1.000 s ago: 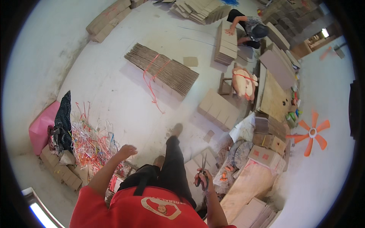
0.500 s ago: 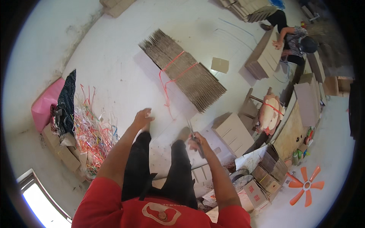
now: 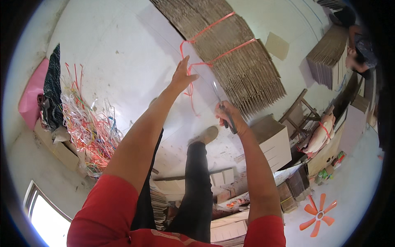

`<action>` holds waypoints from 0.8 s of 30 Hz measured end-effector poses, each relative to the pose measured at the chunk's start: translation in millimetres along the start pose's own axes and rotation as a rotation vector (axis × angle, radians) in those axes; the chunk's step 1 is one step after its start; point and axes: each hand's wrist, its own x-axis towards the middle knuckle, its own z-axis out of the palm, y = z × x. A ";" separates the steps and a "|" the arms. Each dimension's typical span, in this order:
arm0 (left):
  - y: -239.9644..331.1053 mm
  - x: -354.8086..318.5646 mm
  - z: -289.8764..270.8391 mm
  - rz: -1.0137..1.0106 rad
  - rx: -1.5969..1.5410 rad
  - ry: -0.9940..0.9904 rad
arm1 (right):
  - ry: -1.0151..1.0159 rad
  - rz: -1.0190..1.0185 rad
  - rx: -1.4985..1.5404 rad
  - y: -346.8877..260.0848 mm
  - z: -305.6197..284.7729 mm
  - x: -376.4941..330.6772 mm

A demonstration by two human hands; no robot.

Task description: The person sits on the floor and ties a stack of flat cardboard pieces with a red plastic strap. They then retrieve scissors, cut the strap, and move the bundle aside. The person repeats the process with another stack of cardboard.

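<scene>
Over the floor | my left hand (image 3: 182,78) now reaches the red strap (image 3: 193,66), fingers loose | right hand (image 3: 228,117) clenched on scissors (image 3: 222,105) | cardboard bundle (image 3: 234,53) nearer, cutting seems close.

Cardboard bundle (image 3: 230,49) cut off by the top edge, scissors (image 3: 224,109) handles hidden inside right hand (image 3: 228,117)
</scene>
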 end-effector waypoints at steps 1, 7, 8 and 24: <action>1.7 5.7 7.0 -0.037 -0.040 -0.008 | 0.012 0.025 -0.017 0.5 -3.4 10.1; -12.8 11.9 21.0 -0.209 -0.542 -0.088 | 0.019 0.096 -0.094 2.1 -5.7 63.0; -12.4 10.6 19.8 -0.232 -0.626 -0.108 | 0.031 0.106 -0.089 -3.5 -2.3 67.7; -7.6 8.0 13.1 -0.245 -0.541 -0.075 | 0.084 0.069 -0.299 -41.9 -0.3 110.8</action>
